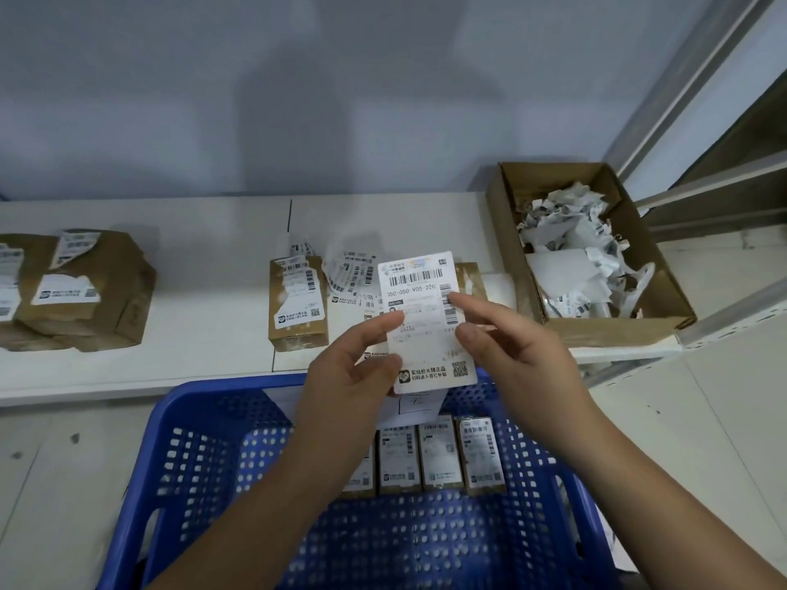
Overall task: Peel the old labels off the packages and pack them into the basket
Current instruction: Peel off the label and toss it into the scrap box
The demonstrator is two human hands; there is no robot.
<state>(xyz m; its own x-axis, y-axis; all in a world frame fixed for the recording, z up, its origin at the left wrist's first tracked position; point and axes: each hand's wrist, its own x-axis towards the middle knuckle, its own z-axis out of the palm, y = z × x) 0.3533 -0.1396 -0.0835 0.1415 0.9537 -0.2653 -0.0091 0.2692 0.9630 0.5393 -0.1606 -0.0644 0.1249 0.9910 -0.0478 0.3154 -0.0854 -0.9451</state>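
A small package (427, 321) was held up between both hands, above the far rim of the blue basket (204, 453) and in front of the white shelf (204, 334). The left hand (345, 376) gripped its lower left edge, thumb on the front and fingers curled behind. The right hand (506, 334) was at its right edge, thumb on the label's side and forefinger stretched out with its tip on the upper right part; whether it pinched or only touched could not be told. The package's front was covered by a white label with barcodes, printed numbers and a square code at the bottom. Four labelled packages (438, 457) stood in a row inside the basket. On the shelf lay more brown packages with torn labels (298, 300), and to the right a cardboard box (664, 300) held scraps of peeled paper (570, 249)
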